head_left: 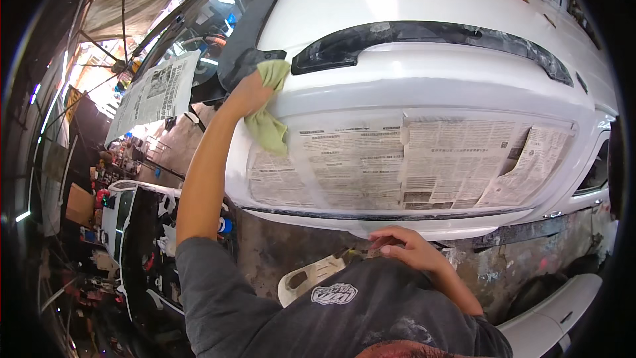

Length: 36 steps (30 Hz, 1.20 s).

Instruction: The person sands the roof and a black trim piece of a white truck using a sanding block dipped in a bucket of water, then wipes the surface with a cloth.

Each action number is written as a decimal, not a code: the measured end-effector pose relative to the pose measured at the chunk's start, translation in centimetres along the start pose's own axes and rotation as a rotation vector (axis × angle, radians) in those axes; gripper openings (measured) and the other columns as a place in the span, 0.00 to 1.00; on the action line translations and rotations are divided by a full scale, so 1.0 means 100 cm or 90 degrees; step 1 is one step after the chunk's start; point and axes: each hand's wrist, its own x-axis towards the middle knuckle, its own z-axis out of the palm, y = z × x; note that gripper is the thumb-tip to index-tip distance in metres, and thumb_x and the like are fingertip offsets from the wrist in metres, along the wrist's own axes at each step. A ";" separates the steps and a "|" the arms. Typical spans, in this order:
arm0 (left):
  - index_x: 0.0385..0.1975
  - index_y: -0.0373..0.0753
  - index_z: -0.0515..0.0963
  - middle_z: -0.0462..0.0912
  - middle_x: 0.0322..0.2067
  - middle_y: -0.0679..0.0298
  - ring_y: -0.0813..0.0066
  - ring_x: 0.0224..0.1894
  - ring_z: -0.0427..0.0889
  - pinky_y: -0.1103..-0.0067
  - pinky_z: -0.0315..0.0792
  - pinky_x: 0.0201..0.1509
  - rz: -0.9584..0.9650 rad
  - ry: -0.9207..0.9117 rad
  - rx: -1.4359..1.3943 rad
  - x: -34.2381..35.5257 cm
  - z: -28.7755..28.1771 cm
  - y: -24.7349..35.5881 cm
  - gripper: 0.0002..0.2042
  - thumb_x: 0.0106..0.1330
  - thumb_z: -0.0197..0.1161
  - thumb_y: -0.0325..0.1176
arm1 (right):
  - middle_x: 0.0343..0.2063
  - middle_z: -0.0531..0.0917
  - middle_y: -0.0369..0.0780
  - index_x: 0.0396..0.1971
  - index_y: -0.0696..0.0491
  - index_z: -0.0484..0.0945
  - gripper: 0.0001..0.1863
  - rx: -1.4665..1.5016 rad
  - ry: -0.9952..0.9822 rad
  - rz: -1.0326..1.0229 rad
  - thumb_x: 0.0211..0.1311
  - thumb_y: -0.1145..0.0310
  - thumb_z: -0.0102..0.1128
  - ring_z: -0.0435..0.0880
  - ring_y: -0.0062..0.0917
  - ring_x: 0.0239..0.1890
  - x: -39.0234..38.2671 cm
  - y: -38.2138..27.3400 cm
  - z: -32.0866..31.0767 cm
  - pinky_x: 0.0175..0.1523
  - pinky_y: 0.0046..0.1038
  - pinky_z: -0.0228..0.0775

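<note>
My left hand [250, 95] reaches forward with a light green cloth [269, 126] gripped in it. The cloth lies against the white car body [331, 89], just left of a black, dusty-looking trim strip [430, 30]. Its lower end hangs over the left end of newspaper sheets [358, 162] that cover a side panel of the car. My right hand [407, 248] is held close in front of my chest, below the car's lower edge. Its fingers are loosely bent with the thumb apart, and I see nothing held in it.
Another newspaper sheet [156, 96] covers a part beside the windshield at far left. A pale slotted piece [311, 278] is near my shirt. A loose white body panel [553, 308] lies at lower right. Another vehicle [142, 245] and cluttered shelves stand at left.
</note>
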 end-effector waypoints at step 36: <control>0.52 0.31 0.77 0.86 0.42 0.47 0.55 0.47 0.86 0.66 0.77 0.53 -0.047 -0.033 -0.212 -0.209 -0.029 0.096 0.22 0.60 0.63 0.36 | 0.51 0.83 0.41 0.59 0.58 0.77 0.22 -0.112 0.123 0.172 0.70 0.63 0.62 0.82 0.23 0.52 -0.045 0.049 -0.053 0.59 0.27 0.72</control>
